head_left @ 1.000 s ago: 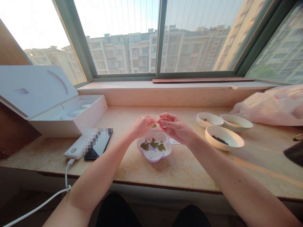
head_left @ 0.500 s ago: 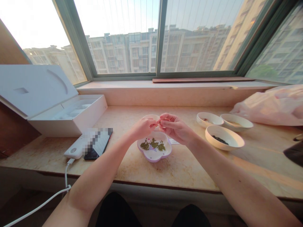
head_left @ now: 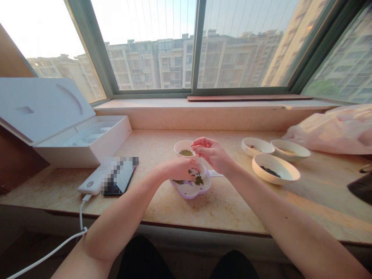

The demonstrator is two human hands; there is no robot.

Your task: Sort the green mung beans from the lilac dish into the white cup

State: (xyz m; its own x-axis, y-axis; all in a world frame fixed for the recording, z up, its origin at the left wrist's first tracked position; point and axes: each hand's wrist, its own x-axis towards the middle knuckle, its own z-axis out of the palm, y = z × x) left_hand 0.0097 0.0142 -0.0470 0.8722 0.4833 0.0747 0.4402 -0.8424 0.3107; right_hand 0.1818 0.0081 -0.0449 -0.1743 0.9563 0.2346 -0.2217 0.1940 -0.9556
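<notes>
Beans [head_left: 199, 181] lie clustered in the dish [head_left: 190, 192], beneath the left hand [head_left: 180, 167], the nearer one; whether its grip is closed, I cannot tell. Twelve o'clock of the dish: the bowl [head_left: 186, 145]. At the bowl's three, the right hand [head_left: 213, 153], fingers bent, hold unclear.

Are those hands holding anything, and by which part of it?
It cannot be told: the left hand is over green beans in the purple dish, the right hand overlaps the small bowl, and any grip is unclear.

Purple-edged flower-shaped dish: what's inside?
Small round green beans lie in the purple-edged flower-shaped dish; the left hand covers part, so anything beneath is hidden.
</notes>
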